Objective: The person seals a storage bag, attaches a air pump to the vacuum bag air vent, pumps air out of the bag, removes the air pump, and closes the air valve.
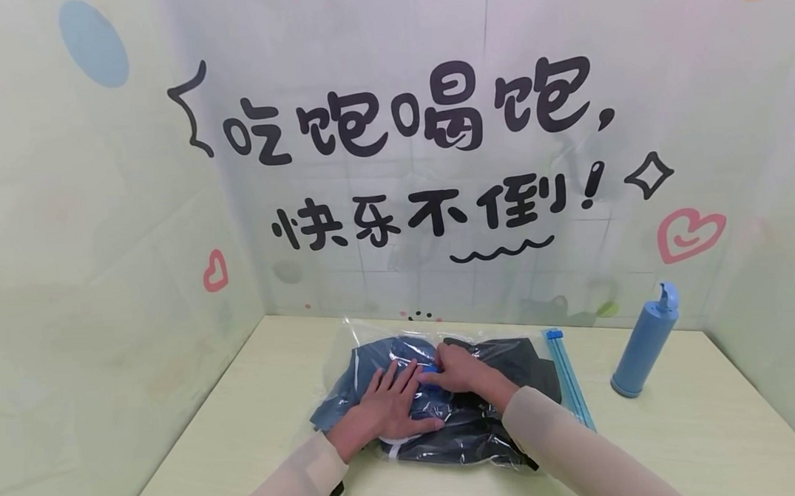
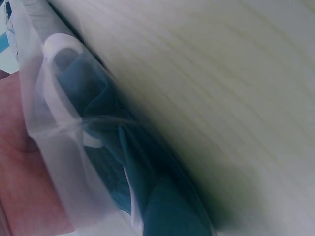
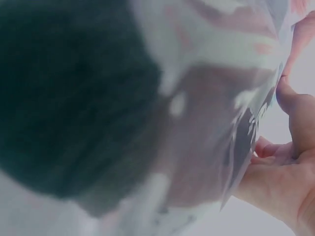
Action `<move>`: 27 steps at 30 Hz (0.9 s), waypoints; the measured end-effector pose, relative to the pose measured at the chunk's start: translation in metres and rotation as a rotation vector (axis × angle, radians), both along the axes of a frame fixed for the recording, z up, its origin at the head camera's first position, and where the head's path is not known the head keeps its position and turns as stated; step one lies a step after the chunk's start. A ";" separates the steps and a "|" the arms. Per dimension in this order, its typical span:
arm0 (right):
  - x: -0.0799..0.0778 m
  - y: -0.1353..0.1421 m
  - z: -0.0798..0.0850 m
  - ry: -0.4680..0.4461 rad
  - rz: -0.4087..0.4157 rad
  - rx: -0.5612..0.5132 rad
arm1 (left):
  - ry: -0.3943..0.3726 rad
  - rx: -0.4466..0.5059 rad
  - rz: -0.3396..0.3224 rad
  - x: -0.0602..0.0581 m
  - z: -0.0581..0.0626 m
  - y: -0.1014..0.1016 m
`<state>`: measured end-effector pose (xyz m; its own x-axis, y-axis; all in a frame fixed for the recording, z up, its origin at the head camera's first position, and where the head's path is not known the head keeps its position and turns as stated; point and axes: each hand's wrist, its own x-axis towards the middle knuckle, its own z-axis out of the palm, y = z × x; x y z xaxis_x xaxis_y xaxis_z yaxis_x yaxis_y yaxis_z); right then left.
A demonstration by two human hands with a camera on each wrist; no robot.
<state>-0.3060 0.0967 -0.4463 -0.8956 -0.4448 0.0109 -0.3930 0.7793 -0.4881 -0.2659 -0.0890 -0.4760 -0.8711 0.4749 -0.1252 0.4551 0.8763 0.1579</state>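
A transparent plastic storage bag (image 1: 335, 347) lies on the table, packed with folded blue clothing (image 1: 369, 360) and dark clothing (image 1: 516, 361). My left hand (image 1: 392, 407) rests flat on the bag's top, fingers spread and pointing away. With thumb and bent fingers, my right hand (image 1: 466, 371) pinches a blue valve cap (image 1: 429, 369) near the bag's middle, partly covered by the fingers. The left wrist view has the blue cloth (image 2: 108, 157) through clear film beside the palm (image 2: 29, 172). Dark cloth (image 3: 74, 98) fills much of the right wrist view.
A blue cylindrical hand pump (image 1: 644, 344) stands upright on the table to the bag's right. Along the bag's right edge runs a blue zip strip (image 1: 573, 377) with a slider (image 1: 554, 335) at its far end. A printed wall sheet (image 1: 419, 277) closes off the back.
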 end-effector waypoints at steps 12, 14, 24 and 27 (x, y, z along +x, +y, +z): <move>-0.001 -0.001 0.000 0.064 0.111 0.029 | 0.003 -0.020 0.014 -0.003 -0.003 0.001; -0.001 0.000 -0.001 0.061 0.129 0.030 | 0.003 -0.024 0.017 -0.004 -0.004 0.001; -0.002 0.000 -0.001 -0.030 0.095 0.039 | 0.007 -0.004 0.016 -0.006 -0.008 0.000; -0.002 0.002 0.000 -0.036 0.104 0.034 | 0.006 -0.007 0.016 -0.006 -0.006 0.000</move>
<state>-0.3077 0.0986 -0.4465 -0.8442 -0.5348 -0.0374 -0.4551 0.7517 -0.4774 -0.2717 -0.0892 -0.4821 -0.8795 0.4597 -0.1233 0.4416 0.8848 0.1491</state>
